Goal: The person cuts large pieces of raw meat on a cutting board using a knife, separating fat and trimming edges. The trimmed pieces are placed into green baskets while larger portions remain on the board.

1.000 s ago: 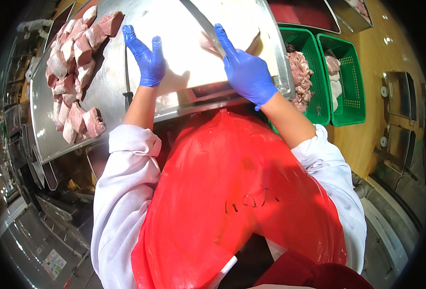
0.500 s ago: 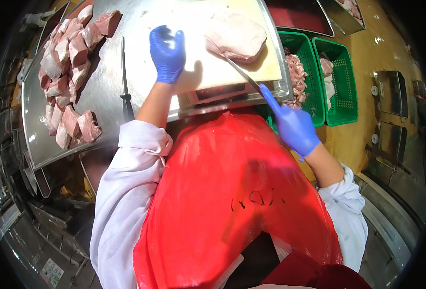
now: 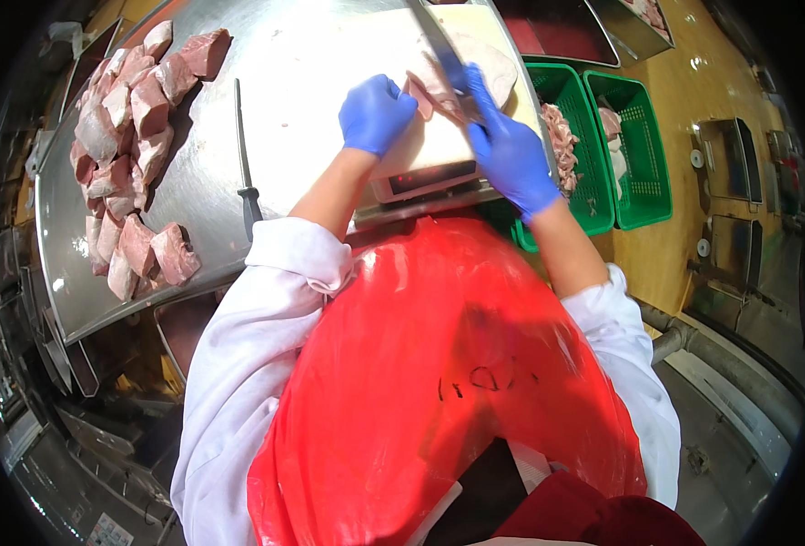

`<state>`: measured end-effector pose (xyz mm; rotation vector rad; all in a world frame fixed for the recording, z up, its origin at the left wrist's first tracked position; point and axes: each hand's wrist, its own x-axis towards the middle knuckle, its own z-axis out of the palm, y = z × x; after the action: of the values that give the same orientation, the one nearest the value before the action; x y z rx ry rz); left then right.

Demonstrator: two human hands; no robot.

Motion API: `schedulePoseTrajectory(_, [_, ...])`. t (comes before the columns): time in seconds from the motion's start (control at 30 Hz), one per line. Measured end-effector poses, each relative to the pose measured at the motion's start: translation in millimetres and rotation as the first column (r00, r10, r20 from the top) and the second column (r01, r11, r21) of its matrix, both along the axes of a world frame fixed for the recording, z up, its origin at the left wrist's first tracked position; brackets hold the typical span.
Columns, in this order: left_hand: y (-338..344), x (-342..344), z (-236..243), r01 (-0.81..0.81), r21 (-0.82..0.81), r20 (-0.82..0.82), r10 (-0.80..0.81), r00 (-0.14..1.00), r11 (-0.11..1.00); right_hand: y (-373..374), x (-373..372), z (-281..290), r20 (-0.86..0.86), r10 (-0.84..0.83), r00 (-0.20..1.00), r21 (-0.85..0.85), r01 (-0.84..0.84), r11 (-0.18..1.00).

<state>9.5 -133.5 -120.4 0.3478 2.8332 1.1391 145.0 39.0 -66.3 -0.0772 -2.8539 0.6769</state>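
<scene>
A large pale piece of raw meat [image 3: 493, 68] lies on the white cutting board [image 3: 411, 162] in front of me. My left hand [image 3: 378, 116], blue-gloved, is closed at its near left edge, gripping a pink flap of it. My right hand [image 3: 514, 162], also in a blue glove, is closed round the handle of a knife [image 3: 440, 47]. The knife's blade points away and to the left, over the meat, and hides part of it. Strong glare washes out the far part of the board.
Many cut meat chunks [image 3: 134, 118] are heaped on the steel table [image 3: 75, 282] at left. A sharpening steel [image 3: 243, 155] lies beside the board. Green baskets [image 3: 634, 146] holding meat trimmings [image 3: 561, 150] stand at right. A scale display [image 3: 425, 179] sits below the board's near edge.
My left hand has moved right to the meat and closed on its edge. My right hand has come up and left, swinging the knife over the meat.
</scene>
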Motion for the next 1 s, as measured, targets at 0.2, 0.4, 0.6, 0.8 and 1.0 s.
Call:
schedulePoseTrajectory(0.2, [-1.9,-2.1,1.3,0.005,-0.050,-0.002,-0.005,1.000,0.999,-31.2,-17.8,11.4,0.305,0.043,0.951,0.310,-0.142,0.940])
schedulePoseTrajectory(0.4, [-23.8,-10.4,3.2,0.036,-0.047,-0.047,-0.038,0.998,0.998,-10.0,65.1,37.8,0.460,0.026,0.888,0.357,-0.211,0.910])
schedulePoseTrajectory(0.6, [-61.9,-35.1,24.5,-0.057,-0.085,-0.110,0.047,0.993,0.995,24.2,139.9,39.4,0.359,0.094,0.929,0.106,-0.140,0.984])
schedulePoseTrajectory(0.8, [-74.4,-65.8,9.3,0.141,-0.005,-0.082,-0.141,0.987,0.990,-40.7,11.4,16.7,-0.064,-0.087,0.994,0.015,0.088,0.996])
schedulePoseTrajectory(1.0, [-72.3,-67.3,8.1,0.139,0.072,-0.114,-0.130,0.985,0.988,-68.7,-80.9,-18.6,-0.034,-0.228,0.973,0.158,0.231,0.960])
